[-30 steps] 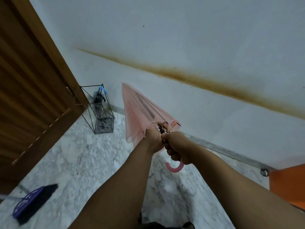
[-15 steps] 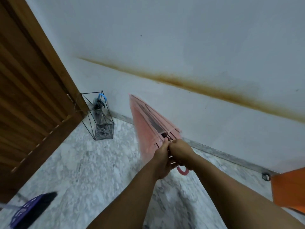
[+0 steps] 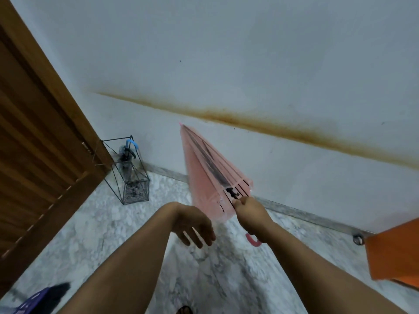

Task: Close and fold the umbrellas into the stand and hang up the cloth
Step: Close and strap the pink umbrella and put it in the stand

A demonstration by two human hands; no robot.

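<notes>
Progress: mid-task | pink umbrella point(image 3: 213, 175) collapsed, canopy loose, gripped at handle by right hand point(image 3: 250, 217) | left hand point(image 3: 192, 225) free, fingers relaxed | wire stand point(image 3: 129, 171) by wall: one blue-handled umbrella point(image 3: 128, 155) stowed | cloth: unseen, pending.

Translucent pink umbrella point(image 3: 210, 175), black wire stand point(image 3: 129, 175), grey-white marbled floor point(image 3: 95, 223).
</notes>
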